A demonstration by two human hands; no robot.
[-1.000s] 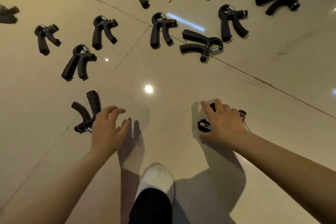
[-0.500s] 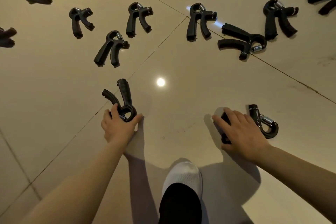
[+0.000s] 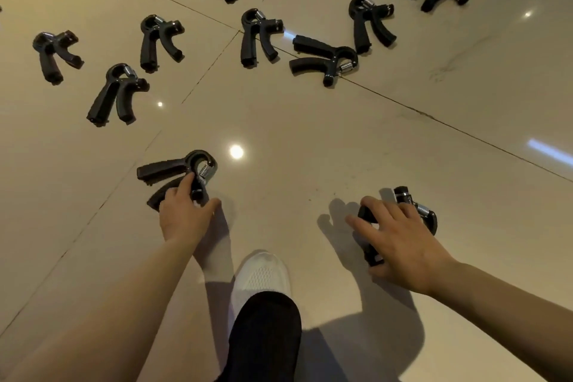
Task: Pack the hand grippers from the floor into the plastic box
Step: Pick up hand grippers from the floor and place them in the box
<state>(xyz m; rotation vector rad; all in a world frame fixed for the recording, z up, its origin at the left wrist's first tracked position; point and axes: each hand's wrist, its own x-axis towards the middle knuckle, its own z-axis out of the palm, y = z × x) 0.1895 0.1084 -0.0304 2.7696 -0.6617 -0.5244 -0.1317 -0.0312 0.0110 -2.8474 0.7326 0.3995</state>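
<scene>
My left hand curls its fingers around the lower handle of a black hand gripper lying on the tiled floor, near left. My right hand lies over a second hand gripper on the near right, fingers spread and bent over its handles, thumb underneath at the near end; I cannot tell whether it has it clamped. Further off, many more hand grippers lie scattered across the tiles, one near the middle on a grout line, another on the left. My white shoe stands between my arms.
</scene>
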